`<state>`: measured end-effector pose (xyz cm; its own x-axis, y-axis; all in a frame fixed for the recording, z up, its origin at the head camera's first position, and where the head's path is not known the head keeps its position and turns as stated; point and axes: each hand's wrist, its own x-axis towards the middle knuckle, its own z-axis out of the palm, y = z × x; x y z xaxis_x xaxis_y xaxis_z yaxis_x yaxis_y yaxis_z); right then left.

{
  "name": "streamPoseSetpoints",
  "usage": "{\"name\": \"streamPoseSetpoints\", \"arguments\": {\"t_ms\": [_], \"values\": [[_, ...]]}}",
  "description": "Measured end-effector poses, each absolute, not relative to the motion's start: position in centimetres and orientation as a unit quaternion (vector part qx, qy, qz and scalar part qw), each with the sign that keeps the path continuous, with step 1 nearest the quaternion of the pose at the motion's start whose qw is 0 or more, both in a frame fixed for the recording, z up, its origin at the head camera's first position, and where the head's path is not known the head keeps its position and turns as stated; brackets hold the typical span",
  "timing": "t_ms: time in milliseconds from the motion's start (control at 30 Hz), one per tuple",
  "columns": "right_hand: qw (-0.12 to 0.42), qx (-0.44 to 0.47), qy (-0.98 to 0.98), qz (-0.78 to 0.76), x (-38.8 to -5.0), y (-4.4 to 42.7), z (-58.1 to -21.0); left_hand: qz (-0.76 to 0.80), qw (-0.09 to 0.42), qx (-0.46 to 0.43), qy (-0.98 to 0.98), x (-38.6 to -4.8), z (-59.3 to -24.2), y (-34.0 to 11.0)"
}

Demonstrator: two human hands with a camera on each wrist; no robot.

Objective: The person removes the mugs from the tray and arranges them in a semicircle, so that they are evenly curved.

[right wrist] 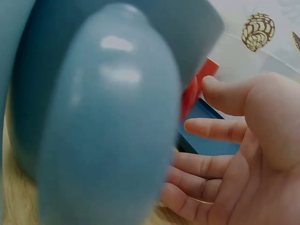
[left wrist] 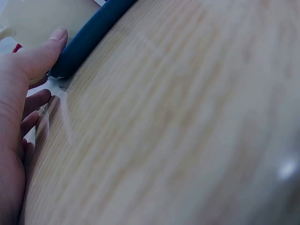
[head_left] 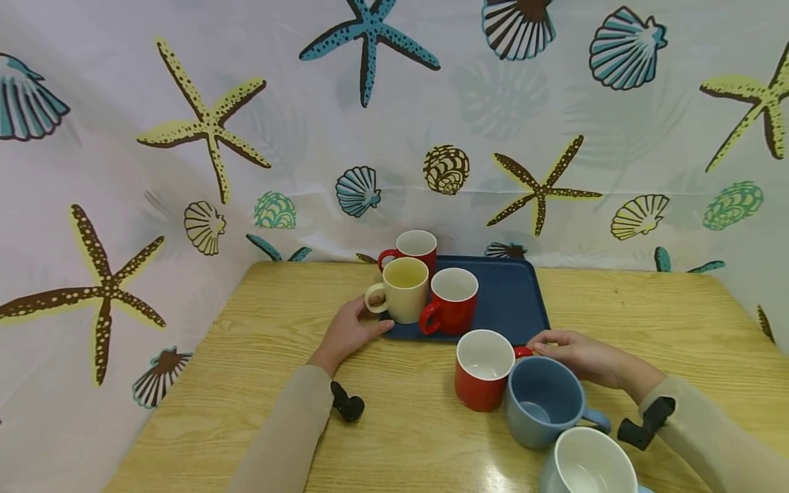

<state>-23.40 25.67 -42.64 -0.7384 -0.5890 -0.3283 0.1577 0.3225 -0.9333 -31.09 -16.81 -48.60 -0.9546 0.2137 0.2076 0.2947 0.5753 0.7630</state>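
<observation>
At the front left corner of the dark blue tray [head_left: 505, 301], my left hand [head_left: 353, 332] grips the rim, its thumb over the edge beside a yellow mug [head_left: 407, 301]. The left wrist view shows that thumb [left wrist: 47, 51] at the tray rim, with the other fingers lower down, partly hidden. My right hand [head_left: 573, 352] is beside the handle of a red mug [head_left: 481, 387] with a white inside, standing on the table in front of the tray. In the right wrist view its fingers [right wrist: 206, 164] are spread and relaxed near the red handle [right wrist: 190, 98].
Two more red mugs, one in front [head_left: 459, 308] and one behind [head_left: 416, 243], stand with the yellow mug at the tray's left. A blue mug [head_left: 542, 404] touches or nearly touches the table's red mug. A pale mug [head_left: 592, 462] is nearer me. Patterned cloth [head_left: 394, 137] hangs behind.
</observation>
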Motion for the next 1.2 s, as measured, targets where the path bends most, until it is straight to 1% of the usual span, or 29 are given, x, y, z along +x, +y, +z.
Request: {"name": "streamPoseSetpoints", "arguments": {"t_ms": [300,500,933,1200], "values": [[0.321,-0.164,0.731,-0.579,-23.4,26.9,-43.5,-0.436,0.046,-0.138,-0.888,-31.3,-48.9,-17.1],[0.291,-0.146,0.749,-0.577,-23.4,27.6,-43.7,-0.437,0.044,-0.136,-0.888,-31.4,-49.0,-17.0],[0.180,-0.107,0.841,-0.499,-23.8,28.5,-43.0,-0.440,0.039,-0.132,-0.887,-31.3,-48.7,-16.9],[0.077,-0.079,0.883,-0.457,-23.9,28.4,-43.1,-0.446,0.038,-0.138,-0.883,-31.1,-48.6,-16.8]]}}
